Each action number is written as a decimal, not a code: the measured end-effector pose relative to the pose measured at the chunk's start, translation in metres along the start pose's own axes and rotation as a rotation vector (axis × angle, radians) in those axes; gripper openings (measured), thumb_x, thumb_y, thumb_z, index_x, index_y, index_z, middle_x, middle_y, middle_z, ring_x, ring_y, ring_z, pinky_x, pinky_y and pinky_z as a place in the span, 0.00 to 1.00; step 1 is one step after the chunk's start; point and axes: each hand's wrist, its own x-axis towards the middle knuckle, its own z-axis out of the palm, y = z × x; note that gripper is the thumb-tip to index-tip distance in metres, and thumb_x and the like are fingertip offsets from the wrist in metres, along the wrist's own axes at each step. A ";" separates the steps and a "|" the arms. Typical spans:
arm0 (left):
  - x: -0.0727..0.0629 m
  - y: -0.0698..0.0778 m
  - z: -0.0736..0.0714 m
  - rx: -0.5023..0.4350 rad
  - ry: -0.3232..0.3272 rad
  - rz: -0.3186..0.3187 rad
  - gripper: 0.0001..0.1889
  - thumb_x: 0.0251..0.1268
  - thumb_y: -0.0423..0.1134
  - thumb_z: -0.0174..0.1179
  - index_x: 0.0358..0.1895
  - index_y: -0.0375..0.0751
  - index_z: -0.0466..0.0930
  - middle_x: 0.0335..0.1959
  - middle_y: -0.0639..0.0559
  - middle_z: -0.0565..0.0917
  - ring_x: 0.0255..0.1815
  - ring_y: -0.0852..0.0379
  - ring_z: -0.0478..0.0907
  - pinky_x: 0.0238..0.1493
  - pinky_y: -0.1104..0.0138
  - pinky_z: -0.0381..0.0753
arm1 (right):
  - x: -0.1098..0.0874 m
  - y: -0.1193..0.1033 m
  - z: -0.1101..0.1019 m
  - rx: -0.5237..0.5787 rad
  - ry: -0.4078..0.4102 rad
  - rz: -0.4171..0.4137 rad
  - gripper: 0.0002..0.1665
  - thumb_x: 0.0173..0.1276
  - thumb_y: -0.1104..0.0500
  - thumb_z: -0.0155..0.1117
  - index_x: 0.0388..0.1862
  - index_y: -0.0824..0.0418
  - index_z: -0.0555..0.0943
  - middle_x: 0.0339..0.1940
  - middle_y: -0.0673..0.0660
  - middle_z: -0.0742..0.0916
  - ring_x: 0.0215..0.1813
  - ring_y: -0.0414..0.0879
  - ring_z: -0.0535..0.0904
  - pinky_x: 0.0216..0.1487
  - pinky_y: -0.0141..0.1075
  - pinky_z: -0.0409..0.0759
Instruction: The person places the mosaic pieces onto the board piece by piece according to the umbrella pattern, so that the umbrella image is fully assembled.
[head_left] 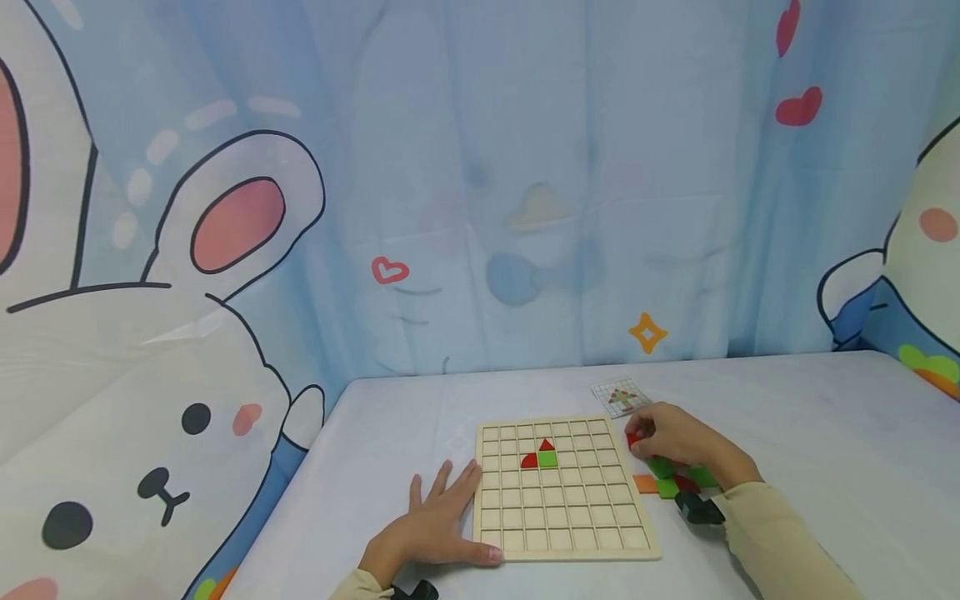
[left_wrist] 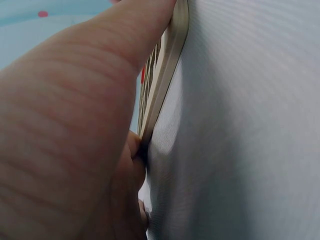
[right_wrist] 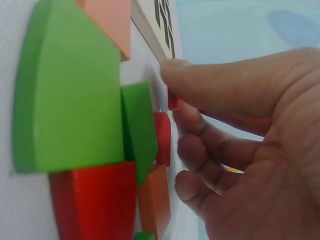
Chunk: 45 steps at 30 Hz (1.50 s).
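A light wooden grid board (head_left: 517, 517) lies on the white table. Three pieces sit in its upper cells: a red triangle (head_left: 546, 445), a red quarter-circle (head_left: 529, 460) and a green square (head_left: 547, 458). My left hand (head_left: 438, 525) is spread flat at the board's left side, thumb along the near edge and fingertips at the left rim. Off the board's right edge, my right hand (head_left: 678, 437) pinches a small red block (right_wrist: 173, 101) between thumb and forefinger; its full shape is hidden. Below that hand are loose green, red and orange blocks (right_wrist: 75, 100).
A small pattern card (head_left: 621, 397) with a coloured figure on a grid lies behind the board's far right corner. An orange block (head_left: 645, 483) lies close against the board's right edge. A blue cartoon curtain (head_left: 465, 167) hangs behind the table.
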 end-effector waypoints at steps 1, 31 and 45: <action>0.000 0.000 0.000 -0.001 -0.003 -0.002 0.68 0.54 0.81 0.66 0.89 0.45 0.47 0.90 0.50 0.48 0.88 0.36 0.33 0.75 0.28 0.26 | 0.000 0.000 0.000 -0.001 0.010 0.005 0.10 0.66 0.65 0.74 0.45 0.67 0.85 0.36 0.53 0.84 0.40 0.50 0.77 0.45 0.44 0.80; 0.001 0.004 0.002 0.046 0.019 -0.042 0.65 0.57 0.73 0.72 0.89 0.45 0.48 0.90 0.51 0.49 0.89 0.38 0.35 0.77 0.30 0.27 | 0.016 -0.034 0.024 -0.037 0.109 -0.189 0.12 0.66 0.67 0.78 0.46 0.68 0.87 0.39 0.50 0.86 0.42 0.47 0.79 0.45 0.44 0.82; 0.003 0.002 0.002 0.055 0.017 -0.044 0.65 0.57 0.74 0.71 0.89 0.45 0.47 0.90 0.52 0.48 0.89 0.39 0.35 0.77 0.30 0.28 | 0.024 -0.056 0.045 -0.019 0.049 -0.243 0.11 0.64 0.71 0.75 0.46 0.68 0.87 0.37 0.50 0.84 0.39 0.45 0.76 0.42 0.42 0.80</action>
